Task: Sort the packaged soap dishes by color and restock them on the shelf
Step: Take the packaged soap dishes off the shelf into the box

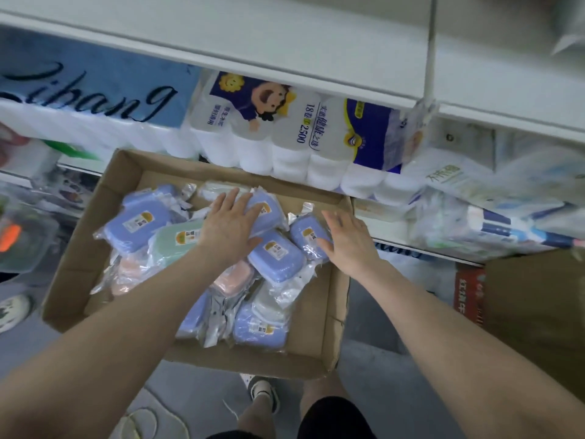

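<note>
Cardboard box [76,274] at centre frame, flaps up, filled with bagged soap dishes. Left hand [228,229] spread flat, fingers straight and apart, resting on a blue dish [269,213] at twelve o'clock in the pile. Right hand [348,242] also flat with fingers extended, lying against another blue dish [305,236] at two o'clock; thumb edge touching its wrapper, gripping nothing as far as visible. More blue dishes at ten o'clock [139,224], at centre [278,251] and at six o'clock [259,327]. Green dish [177,237] just beside the left wrist at nine o'clock. Pink dishes at eight o'clock [133,270] and under the left forearm [232,282]. Possibly a white or pale dish [269,305] near five o'clock, though wrapper glare blurs it. Toilet paper packs [285,134] on the shelf at twelve o'clock beyond the box. White shelf board [285,42] above them. Second brown carton [535,312] at three o'clock. Sandalled foot [262,391] on the floor at six o'clock.
</note>
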### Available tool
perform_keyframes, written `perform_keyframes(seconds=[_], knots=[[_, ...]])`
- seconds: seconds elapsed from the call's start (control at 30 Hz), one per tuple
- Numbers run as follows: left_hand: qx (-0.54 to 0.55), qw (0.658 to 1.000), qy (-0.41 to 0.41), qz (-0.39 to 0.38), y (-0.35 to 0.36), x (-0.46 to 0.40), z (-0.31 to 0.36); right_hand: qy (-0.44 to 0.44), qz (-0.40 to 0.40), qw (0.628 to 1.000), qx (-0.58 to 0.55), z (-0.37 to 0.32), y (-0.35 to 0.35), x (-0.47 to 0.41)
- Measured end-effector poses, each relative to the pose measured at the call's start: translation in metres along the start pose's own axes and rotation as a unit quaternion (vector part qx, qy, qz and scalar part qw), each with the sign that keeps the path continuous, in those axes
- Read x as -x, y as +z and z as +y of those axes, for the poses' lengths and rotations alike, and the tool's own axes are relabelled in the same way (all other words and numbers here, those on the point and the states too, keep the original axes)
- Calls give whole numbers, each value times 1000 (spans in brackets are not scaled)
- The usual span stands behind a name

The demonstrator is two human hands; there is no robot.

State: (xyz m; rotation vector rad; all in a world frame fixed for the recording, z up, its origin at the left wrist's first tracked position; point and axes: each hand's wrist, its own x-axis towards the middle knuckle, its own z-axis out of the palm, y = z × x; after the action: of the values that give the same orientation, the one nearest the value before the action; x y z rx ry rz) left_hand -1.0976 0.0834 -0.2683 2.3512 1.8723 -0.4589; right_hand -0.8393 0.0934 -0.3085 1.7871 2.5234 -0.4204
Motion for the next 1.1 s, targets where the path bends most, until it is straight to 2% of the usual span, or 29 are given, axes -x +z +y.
perform_keyframes(seconds=[0.07, 0.17, 0.27, 0.43, 0.67, 0.77, 0.9, 1.1], knots=[[13, 999, 13, 27, -14, 9, 2, -10, 37, 999, 13, -1, -19, 14], [55, 992, 44, 106, -41, 22, 4, -23, 89, 995, 36, -3, -54, 38], [51, 981, 83, 169, -72, 30, 8, -50, 152, 985, 65, 1, -95, 62], [63, 946, 138, 285, -136, 35, 25, -84, 232, 960, 130, 20, -165, 94], [91, 895, 159, 408, -223, 23, 76, -59, 330, 927, 166, 85, -270, 111], [99, 886, 153, 427, -251, 3, 106, -10, 333, 929, 159, 124, -306, 103], [115, 894, 141, 409, -277, -36, 142, 33, 328, 935, 128, 172, -339, 80], [103, 917, 92, 374, -313, -98, 178, 28, 291, 950, 108, 220, -360, 28]])
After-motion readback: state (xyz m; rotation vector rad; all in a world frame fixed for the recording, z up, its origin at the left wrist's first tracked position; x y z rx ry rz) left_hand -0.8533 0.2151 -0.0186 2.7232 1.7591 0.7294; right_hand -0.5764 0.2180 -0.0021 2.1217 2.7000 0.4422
